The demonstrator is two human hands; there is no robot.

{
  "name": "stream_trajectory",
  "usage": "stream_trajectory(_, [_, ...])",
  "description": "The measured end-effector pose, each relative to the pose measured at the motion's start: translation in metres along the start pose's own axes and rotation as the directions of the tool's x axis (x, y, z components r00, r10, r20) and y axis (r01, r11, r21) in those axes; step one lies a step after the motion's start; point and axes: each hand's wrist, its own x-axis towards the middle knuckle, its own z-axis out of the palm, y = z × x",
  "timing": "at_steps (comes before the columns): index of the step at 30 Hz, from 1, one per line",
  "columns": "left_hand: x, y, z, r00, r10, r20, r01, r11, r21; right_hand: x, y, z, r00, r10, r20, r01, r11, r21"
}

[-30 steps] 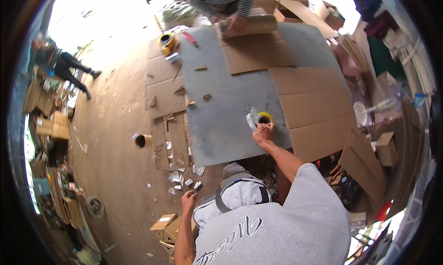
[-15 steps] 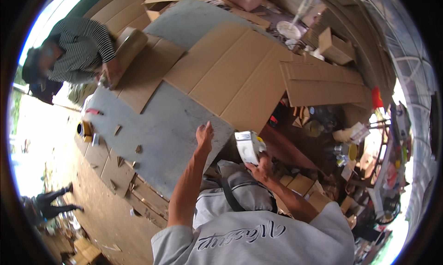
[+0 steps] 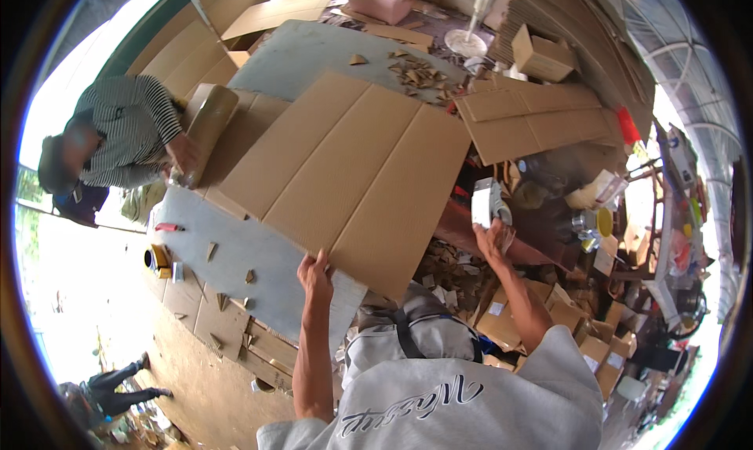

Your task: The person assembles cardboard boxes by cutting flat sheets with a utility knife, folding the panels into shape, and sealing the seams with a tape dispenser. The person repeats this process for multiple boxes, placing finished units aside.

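Observation:
A large brown cardboard sheet [image 3: 353, 172] with two fold lines lies across the grey tabletop [image 3: 235, 250]. Its near edge is pinched by my left hand [image 3: 315, 273], fingers closed on it. My right hand [image 3: 494, 241] is wrapped round a white hand-held tape dispenser [image 3: 484, 205], held up to the right of the sheet. A pale roll shows at its side, partly covered by my fingers. Across the table on the left, another person in a striped top [image 3: 133, 121] has hands on a second folded cardboard piece [image 3: 210, 128].
Small cardboard scraps [image 3: 427, 74] lie at the table's far end. A red knife-like tool [image 3: 169, 227] and a yellow-black tape dispenser [image 3: 159, 260] sit along the left edge. More cardboard flaps [image 3: 537, 121] stand at right. Cartons [image 3: 510, 313] and litter crowd the floor beside me.
My left hand has gone from open above the table to gripping the sheet, which has slid toward me, uncovering scraps behind it. My right hand has moved right and up with the tape dispenser.

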Motion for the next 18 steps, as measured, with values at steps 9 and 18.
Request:
stream_trajectory(9, [-0.09,-0.06,-0.246,0.972,-0.14,-0.189,0.134,0.99,-0.042,0.071,-0.026,0.011,0.994,0.11,-0.014,-0.111,0.983,-0.146])
stream_trajectory(18, [-0.081,-0.126,-0.292,0.825,0.245,-0.509,-0.127,0.958,0.256,0.037,-0.044,0.003,0.927,-0.254,-0.276,0.187,0.951,-0.245])
